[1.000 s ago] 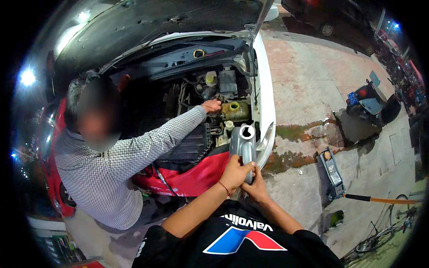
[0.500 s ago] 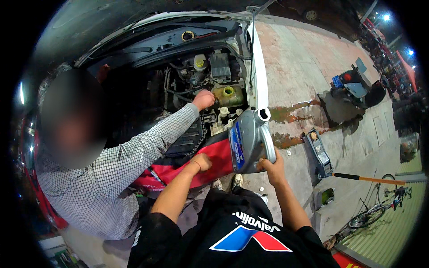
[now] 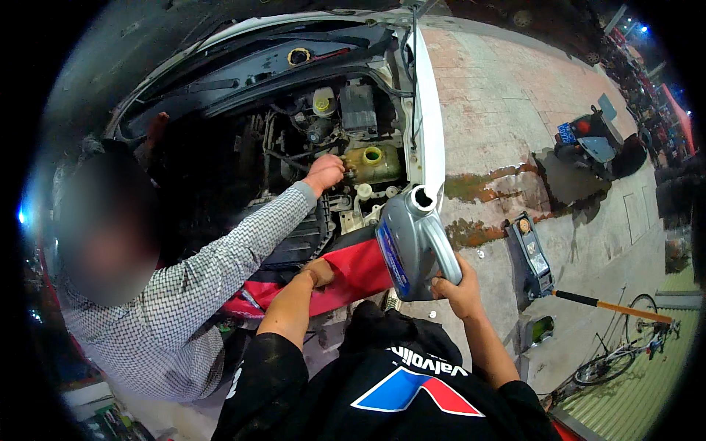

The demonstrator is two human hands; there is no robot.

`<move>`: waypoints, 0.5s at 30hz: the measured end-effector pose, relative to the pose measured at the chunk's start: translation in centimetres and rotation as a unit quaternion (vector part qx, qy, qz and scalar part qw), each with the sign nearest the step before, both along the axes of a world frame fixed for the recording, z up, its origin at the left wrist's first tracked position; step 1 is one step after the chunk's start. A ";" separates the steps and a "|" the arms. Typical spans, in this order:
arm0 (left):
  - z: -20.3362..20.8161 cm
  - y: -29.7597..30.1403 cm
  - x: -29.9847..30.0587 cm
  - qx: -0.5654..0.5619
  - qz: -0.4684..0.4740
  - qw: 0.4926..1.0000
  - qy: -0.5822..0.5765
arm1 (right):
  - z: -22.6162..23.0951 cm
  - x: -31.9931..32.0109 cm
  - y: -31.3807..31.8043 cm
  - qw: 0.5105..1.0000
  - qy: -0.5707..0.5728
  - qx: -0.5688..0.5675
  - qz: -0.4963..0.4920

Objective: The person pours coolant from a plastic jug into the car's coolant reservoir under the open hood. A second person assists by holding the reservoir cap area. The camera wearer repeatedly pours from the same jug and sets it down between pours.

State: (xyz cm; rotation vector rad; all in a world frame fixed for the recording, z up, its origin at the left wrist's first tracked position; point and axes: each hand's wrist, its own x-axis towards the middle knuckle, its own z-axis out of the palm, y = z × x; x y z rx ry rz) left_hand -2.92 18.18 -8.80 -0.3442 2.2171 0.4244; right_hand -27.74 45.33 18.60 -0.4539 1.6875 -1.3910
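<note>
My right hand (image 3: 457, 289) grips the handle of a large grey plastic fluid jug (image 3: 407, 253) near its lower end. The jug's uncapped mouth (image 3: 422, 199) points up and away, beside the car's front corner. Curled, my left hand (image 3: 318, 273) rests against the red fender cover (image 3: 359, 273); its fingertips are hidden, so I cannot see what is in them. Past the jug, a yellowed coolant tank (image 3: 376, 170) stands with its filler neck (image 3: 373, 155) uncovered. A co-worker's hand (image 3: 324, 173) touches the area at the tank's left side.
The co-worker in a patterned sleeve (image 3: 243, 234) leans over the engine bay from the left. A brake fluid reservoir (image 3: 323, 103) and a dark box (image 3: 359, 110) sit farther back. On the right ground are a floor jack (image 3: 531, 253), a scooter (image 3: 592, 140) and a bicycle (image 3: 614, 349).
My right hand and the jug have shifted slightly nearer to me, the jug still held upright. My left hand is a little farther left on the red cover. The co-worker's hand stays by the tank.
</note>
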 end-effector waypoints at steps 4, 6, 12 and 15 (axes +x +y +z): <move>-1.5 -0.8 1.2 0.038 -0.108 0.992 0.062 | -0.4 -0.3 -0.2 1.000 0.024 0.008 0.018; -1.3 -0.6 0.8 0.099 0.066 0.993 0.002 | -0.4 -0.5 -0.2 1.000 0.016 0.010 0.018; 3.5 0.1 -3.0 0.125 0.349 0.922 -0.112 | -0.2 -1.3 -0.9 1.000 0.015 0.002 0.025; 1.8 -0.6 -3.7 0.131 0.272 0.948 -0.101 | -0.6 -1.6 -0.7 1.000 0.013 0.001 0.021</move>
